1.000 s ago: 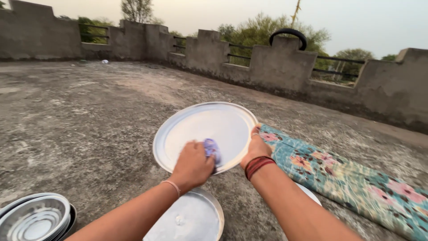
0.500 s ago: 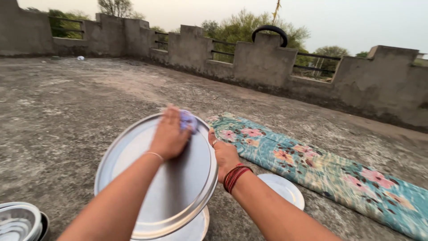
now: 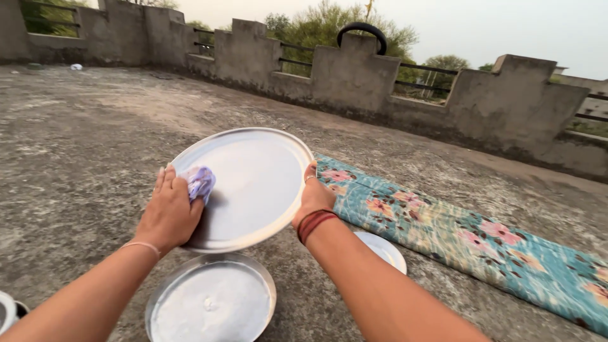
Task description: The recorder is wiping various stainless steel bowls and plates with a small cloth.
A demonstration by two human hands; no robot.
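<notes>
The left hand [image 3: 170, 214] presses a crumpled lilac-and-white cloth [image 3: 199, 182] against the left part of a large round plate [image 3: 253, 183], fingers extended and closed over the cloth. The right hand [image 3: 315, 201] grips the plate's right rim, thumb on the face side; a ring shows on one finger, and red thread bands [image 3: 313, 223] circle the wrist. A thin bangle [image 3: 142, 246] sits on the left wrist.

The plate is smooth, dull-silver metal, circular, with a shallow raised rim and a flat centre. It is held clear of the floor, tilted so that its face is turned up and towards the person, far edge higher than near edge. Being round, it has no long axis. The surface shows a soft, even sheen without visible marks.

Directly below, on the floor, lies a second round metal plate [image 3: 211, 301], face up. A third plate [image 3: 382, 248] lies partly hidden behind the right forearm. To the right, a long padded mat [image 3: 468, 237] of teal fabric with pink flowers runs from far left to near right. The floor [image 3: 76, 145] is rough grey concrete, bounded by a stepped concrete wall [image 3: 354, 79].
</notes>
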